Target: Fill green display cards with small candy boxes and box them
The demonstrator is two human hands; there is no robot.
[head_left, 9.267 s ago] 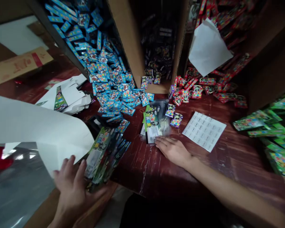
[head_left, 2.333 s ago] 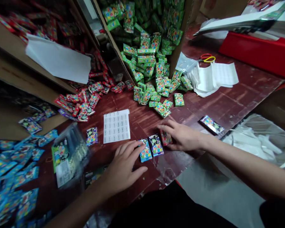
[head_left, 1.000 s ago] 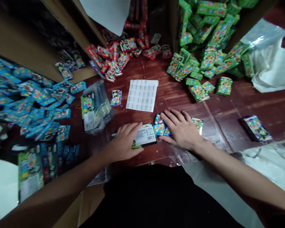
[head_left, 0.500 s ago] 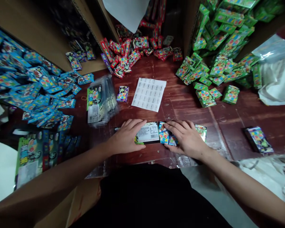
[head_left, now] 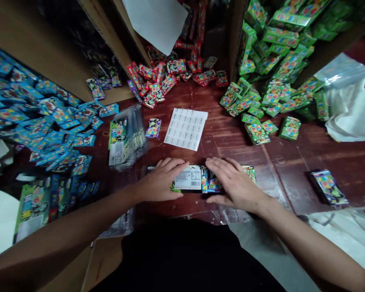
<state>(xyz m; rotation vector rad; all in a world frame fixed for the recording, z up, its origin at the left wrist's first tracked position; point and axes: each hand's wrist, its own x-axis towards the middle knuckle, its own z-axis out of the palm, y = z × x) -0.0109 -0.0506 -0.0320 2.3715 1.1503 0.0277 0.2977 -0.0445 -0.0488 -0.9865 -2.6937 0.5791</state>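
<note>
A flat printed packet (head_left: 186, 178) with a white label and barcode lies on the table before me. My left hand (head_left: 162, 180) grips its left part, fingers over the far edge and thumb at the near edge. Curved over small candy boxes (head_left: 213, 183) at the packet's right is my right hand (head_left: 232, 182), with its thumb on the near side. A narrow blue side and a dark purple front show there; the hand hides the rest. A green printed piece (head_left: 249, 172) peeks out beyond the right knuckles.
Blue boxes (head_left: 51, 121) heap at left, red ones (head_left: 170, 73) at the back, green ones (head_left: 270, 93) at right. A sticker sheet (head_left: 186, 129), a purple box (head_left: 153, 128) and clear printed bags (head_left: 126, 140) lie ahead. Dark boxes (head_left: 328, 187) sit at far right.
Under my right hand, blue box fronts have given way to a narrow blue side and a dark purple front. The left hand stays on the packet. The view has shifted slightly.
</note>
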